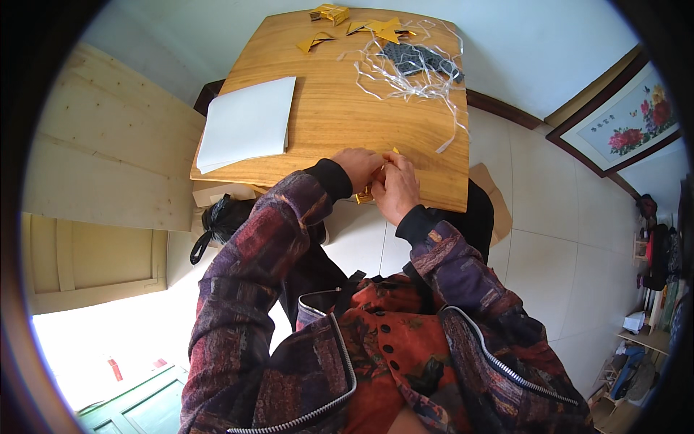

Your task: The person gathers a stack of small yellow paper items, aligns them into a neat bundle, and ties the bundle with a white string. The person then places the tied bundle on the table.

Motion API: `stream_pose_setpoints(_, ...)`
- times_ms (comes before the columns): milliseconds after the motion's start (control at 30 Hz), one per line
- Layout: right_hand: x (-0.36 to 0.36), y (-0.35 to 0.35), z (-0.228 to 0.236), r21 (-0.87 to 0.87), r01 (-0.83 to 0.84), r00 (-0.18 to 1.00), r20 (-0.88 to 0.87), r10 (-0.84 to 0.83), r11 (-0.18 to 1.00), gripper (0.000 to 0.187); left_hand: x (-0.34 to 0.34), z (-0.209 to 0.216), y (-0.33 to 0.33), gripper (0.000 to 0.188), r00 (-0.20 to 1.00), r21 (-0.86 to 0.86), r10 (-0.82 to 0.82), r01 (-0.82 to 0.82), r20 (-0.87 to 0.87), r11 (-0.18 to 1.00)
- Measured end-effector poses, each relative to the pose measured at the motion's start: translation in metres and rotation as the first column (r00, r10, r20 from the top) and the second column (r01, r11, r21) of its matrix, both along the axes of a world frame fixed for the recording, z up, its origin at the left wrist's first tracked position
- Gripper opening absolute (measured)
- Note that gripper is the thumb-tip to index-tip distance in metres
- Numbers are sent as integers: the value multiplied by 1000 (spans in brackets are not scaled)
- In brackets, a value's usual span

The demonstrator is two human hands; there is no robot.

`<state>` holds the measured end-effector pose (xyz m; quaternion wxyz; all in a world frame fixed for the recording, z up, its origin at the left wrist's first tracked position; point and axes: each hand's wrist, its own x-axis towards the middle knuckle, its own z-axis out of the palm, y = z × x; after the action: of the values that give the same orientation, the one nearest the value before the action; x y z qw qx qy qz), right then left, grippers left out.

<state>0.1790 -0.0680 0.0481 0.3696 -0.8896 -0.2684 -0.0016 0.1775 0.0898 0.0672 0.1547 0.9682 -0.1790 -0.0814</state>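
Note:
Close together at the near edge of the wooden table, my left hand (357, 168) and my right hand (399, 189) have their fingers closed around a small piece of gold foil paper (364, 196). Bits of the gold show below the fingers and above the right fingertips; the rest of the piece is covered. To the left of my hands lies a stack of white paper sheets (247, 123). Folded gold paper pieces (383, 29) are at the far edge, with a boxy gold paper form (330, 14) beside them.
A tangle of clear plastic strips (416, 88) and a dark grey cloth-like item (419, 58) lie at the table's (325, 116) far right. Below the left edge sits a black plastic bag (223, 220). A brown cardboard piece (493, 199) is on the floor at right.

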Motion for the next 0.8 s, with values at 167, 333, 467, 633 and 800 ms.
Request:
stream_pose_setpoints(167, -1, 1, -4, 33, 12, 999, 42, -13, 999, 14, 5, 5, 4, 11, 992, -158, -16, -3, -123, 987)
stream_pose_setpoints(333, -2, 0, -8, 58, 6, 999, 51, -9, 998, 12, 7, 5, 6, 12, 993, -187, -68, 48, -101, 981)
stream_pose_setpoints(467, -3, -1, -9, 83, 0, 997, 82, -7, 997, 11, 3, 2, 7, 12, 999, -211, -28, 21, -32, 977)
stream_pose_setpoints(633, -2, -1, -12, 90, 11, 997, 79, -18, 996, 18, -5, 0, 6, 13, 998, -237, -4, 19, 65, 971)
stream_pose_setpoints(800, 0, -4, -14, 103, -18, 997, 81, 9, 995, 19, -7, -1, 0, 17, 990, -77, -47, 57, 133, 995)
